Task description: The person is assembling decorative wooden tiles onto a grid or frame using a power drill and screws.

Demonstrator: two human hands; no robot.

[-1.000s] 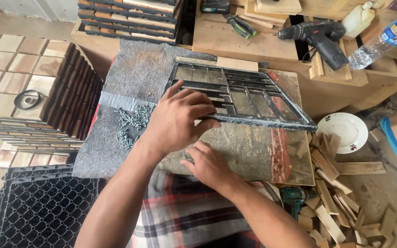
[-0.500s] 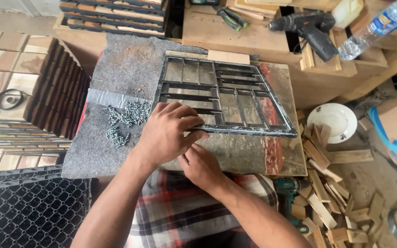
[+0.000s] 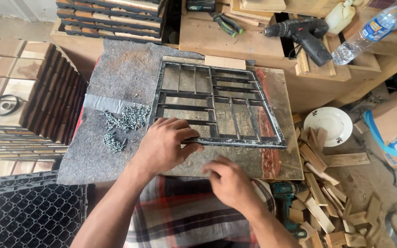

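— Where's the left hand point(image 3: 164, 147)?

— On the near left corner of the black metal grid frame point(image 3: 217, 103). The fingers lie over its front bar with the thumb pinching from below, so it grasps the frame's edge.

— And the frame itself?

— It lies flat on a worn board point(image 3: 279, 156), which sits on the table point(image 3: 116, 69) covered in grey felt. The frame's far edge is near a small wooden block point(image 3: 225, 62).

— What about the right hand point(image 3: 228, 181)?

— It rests on the board just in front of the frame, close to the person's lap. The fingers are curled downward; I cannot tell whether they pinch anything small, since the fingertips are hidden.

— Anything beside the left hand?

— A pile of screws point(image 3: 122, 124) lies on the felt just left of the frame, below a strip of grey tape point(image 3: 99, 103).

— And further out?

— A black cordless drill point(image 3: 302, 34) and a plastic water bottle point(image 3: 368, 32) lie on the wooden bench beyond. A white plate point(image 3: 328, 126) sits on the floor to the right, near a heap of wood offcuts point(image 3: 327, 197). A teal drill point(image 3: 286, 193) lies by the person's right forearm. Stacked wooden tiles point(image 3: 19, 78) stand at left, with a black plastic grid tile point(image 3: 28, 213) below them.
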